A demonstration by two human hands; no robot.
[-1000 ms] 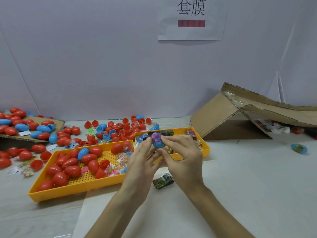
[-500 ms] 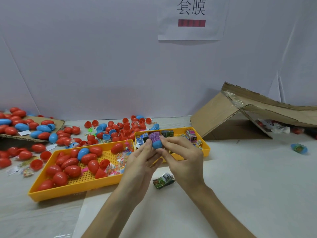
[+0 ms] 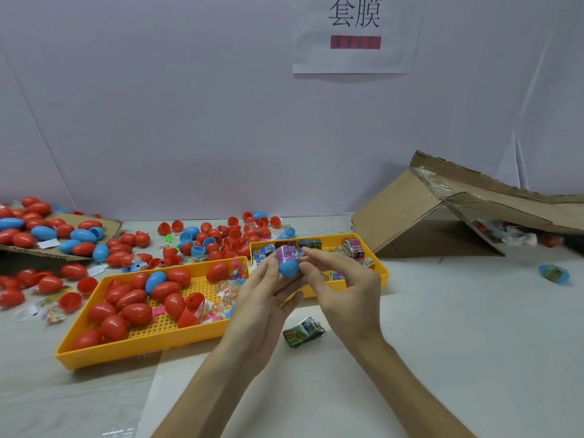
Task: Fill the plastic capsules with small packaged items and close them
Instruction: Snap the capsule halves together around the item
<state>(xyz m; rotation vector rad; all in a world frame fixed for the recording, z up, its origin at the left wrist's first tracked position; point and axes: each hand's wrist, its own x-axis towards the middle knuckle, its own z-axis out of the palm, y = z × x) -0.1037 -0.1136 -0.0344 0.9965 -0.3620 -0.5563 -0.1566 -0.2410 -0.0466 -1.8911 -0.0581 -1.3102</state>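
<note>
A blue capsule [image 3: 289, 263] with a purple printed wrap round its upper half is held upright above the near edge of the small yellow tray [image 3: 380, 268]. My left hand [image 3: 265, 295] cradles it from the left and below with its fingers round it. My right hand [image 3: 343, 286] pinches the capsule's right side with thumb and fingertips. A green packaged item [image 3: 304, 331] lies on the table just below my hands. The small tray holds several packaged items [image 3: 354, 248].
A large yellow tray [image 3: 104, 352] on the left holds red and blue capsules [image 3: 136, 312] and sweets. Loose capsules and halves [image 3: 218, 238] cover the far left of the table. A collapsed cardboard box [image 3: 420, 213] stands at the right; one wrapped capsule [image 3: 554, 273] lies near it.
The capsule has been turned between my fingers and now shows more blue below the purple wrap. Both hands stayed nearly in place.
</note>
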